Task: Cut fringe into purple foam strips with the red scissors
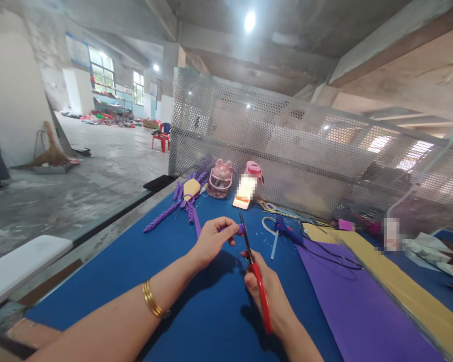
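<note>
My left hand (216, 237) pinches a thin purple strip (241, 230), whose end pokes out past the fingertips. Red-handled scissors (259, 284) are gripped in my right hand (266, 281). Their dark blades point up and away, right beside the end of the strip; whether they touch it I cannot tell. Beyond my left hand, a longer purple strip (197, 223) runs toward a bunch of purple lavender-like stems (162, 215) with a yellow piece (191, 190) on it. Small pale scraps lie on the blue table (173, 281) around the blades.
At the back stand a pink helmet-shaped item (220, 181), a lit phone (242, 202) and a pink bottle (253, 170) before a perforated metal screen (287, 136). A blue glue gun (287, 230) with a cable lies to the right, near purple sheets (358, 296) and yellow sheets (403, 281).
</note>
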